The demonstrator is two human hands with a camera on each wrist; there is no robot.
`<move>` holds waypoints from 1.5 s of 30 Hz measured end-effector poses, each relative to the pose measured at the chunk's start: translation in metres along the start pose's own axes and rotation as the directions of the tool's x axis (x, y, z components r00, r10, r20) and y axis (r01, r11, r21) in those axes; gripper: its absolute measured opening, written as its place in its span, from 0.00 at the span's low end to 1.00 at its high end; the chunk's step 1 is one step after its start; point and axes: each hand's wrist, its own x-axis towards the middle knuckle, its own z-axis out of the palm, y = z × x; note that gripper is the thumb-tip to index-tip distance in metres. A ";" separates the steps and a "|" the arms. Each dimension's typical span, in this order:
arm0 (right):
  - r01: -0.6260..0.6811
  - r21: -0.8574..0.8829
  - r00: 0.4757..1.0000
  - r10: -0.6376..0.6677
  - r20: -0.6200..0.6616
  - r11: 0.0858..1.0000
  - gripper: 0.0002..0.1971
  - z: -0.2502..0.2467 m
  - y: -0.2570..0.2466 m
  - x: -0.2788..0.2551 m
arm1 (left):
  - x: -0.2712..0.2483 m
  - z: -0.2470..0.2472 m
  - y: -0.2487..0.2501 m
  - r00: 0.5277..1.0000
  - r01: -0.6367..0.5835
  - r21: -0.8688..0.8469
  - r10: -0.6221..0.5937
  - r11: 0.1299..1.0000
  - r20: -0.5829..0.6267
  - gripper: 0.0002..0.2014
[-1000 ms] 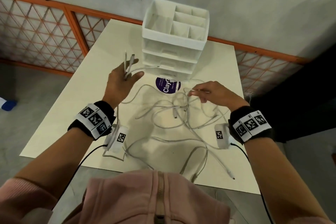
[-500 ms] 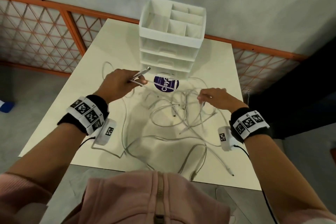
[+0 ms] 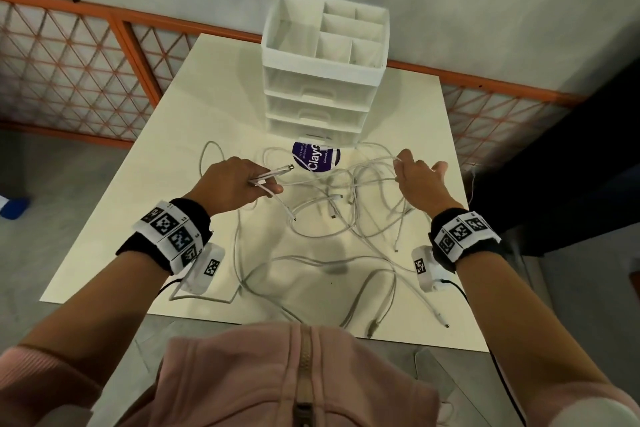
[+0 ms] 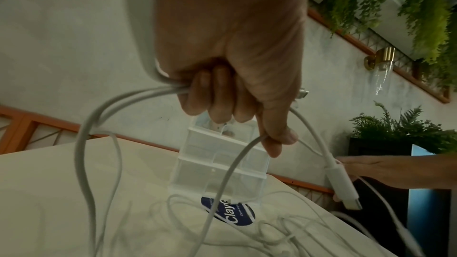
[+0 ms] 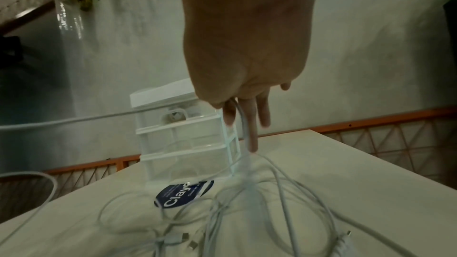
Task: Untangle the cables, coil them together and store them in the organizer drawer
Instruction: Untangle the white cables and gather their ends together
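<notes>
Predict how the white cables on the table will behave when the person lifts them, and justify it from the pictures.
Probably floppy: the cables sag in loose curves from the left hand. Likely to snag, since their loops cross in a tangle between it and the right hand. Seemingly light: a finger pinch holds one up.

The head camera looks steeply down over the bench (image 3: 145,218); both wrist cameras sit close behind the fingers (image 4: 217,101), facing the organizer (image 5: 188,144) at the far edge.
</notes>
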 end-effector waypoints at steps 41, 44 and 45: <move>0.149 0.722 0.934 -0.337 0.123 0.676 0.07 -0.111 -0.046 -0.003 | 0.007 0.009 0.025 1.000 -0.015 -0.674 0.024 0.739 0.004 0.08; 0.172 0.853 0.907 -0.417 0.058 0.494 0.10 -0.138 -0.085 -0.005 | 0.012 0.008 0.032 0.995 -0.080 -0.739 0.094 0.669 -0.023 0.11; 0.186 0.873 0.908 -0.419 0.022 0.450 0.11 -0.140 -0.095 -0.005 | 0.012 0.007 0.036 0.994 -0.083 -0.752 0.103 0.654 -0.020 0.09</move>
